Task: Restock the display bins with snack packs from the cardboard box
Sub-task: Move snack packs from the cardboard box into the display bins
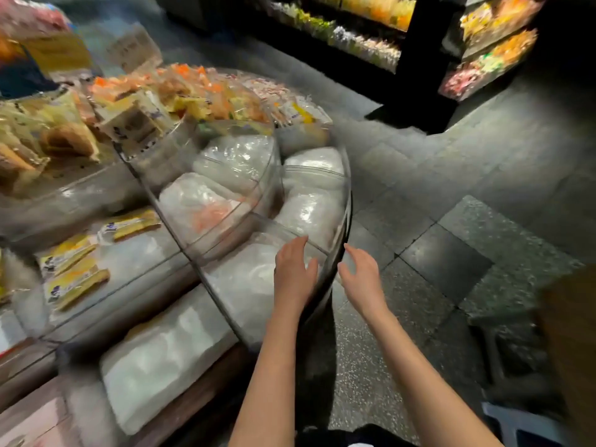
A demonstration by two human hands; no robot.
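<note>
The frame is motion-blurred. Clear curved display bins [338,175] fill the left half, stacked in tiers. The near compartments hold white, clear-wrapped snack packs [309,214]; the top tier is heaped with orange and yellow packs [206,91]. My left hand [293,272] hovers flat over the nearest compartment, fingers straight, holding nothing. My right hand [361,279] is just outside the bin's curved rim, over the floor, fingers relaxed and empty. A brown shape at the right edge [571,343] may be the cardboard box; it is too blurred to be sure.
Lower bins at the left hold yellow-labelled packs [74,279] and more white packs [161,359]. Dark shelving with colourful snack bags [364,37] stands across a tiled aisle floor [451,188]. A stool-like frame [503,356] stands on the floor at the right.
</note>
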